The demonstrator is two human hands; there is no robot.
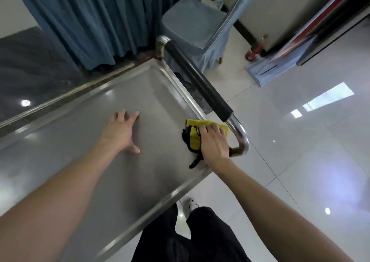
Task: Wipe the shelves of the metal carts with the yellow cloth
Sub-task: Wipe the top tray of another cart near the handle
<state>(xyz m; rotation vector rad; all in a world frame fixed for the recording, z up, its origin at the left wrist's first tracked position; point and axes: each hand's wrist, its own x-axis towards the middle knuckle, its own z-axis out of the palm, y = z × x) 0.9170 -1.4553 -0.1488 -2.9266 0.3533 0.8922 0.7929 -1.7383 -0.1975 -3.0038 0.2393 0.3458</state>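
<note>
The top shelf (84, 161) of a stainless steel cart fills the middle of the view, with a raised rim all round. My left hand (122, 131) rests flat on the shelf near its middle, fingers spread. My right hand (214, 143) presses down on the yellow cloth (195, 139) at the shelf's right corner, next to the handle post. The cloth is folded, with a black edge and a black strap showing at its left and below my hand.
The cart's handle (200, 81), black-sleeved with chrome ends, runs along the right side. A chair in a blue-grey cover (192, 25) stands just behind it. Blue curtains (96, 19) hang at the back. Glossy white floor tiles (300, 151) spread to the right.
</note>
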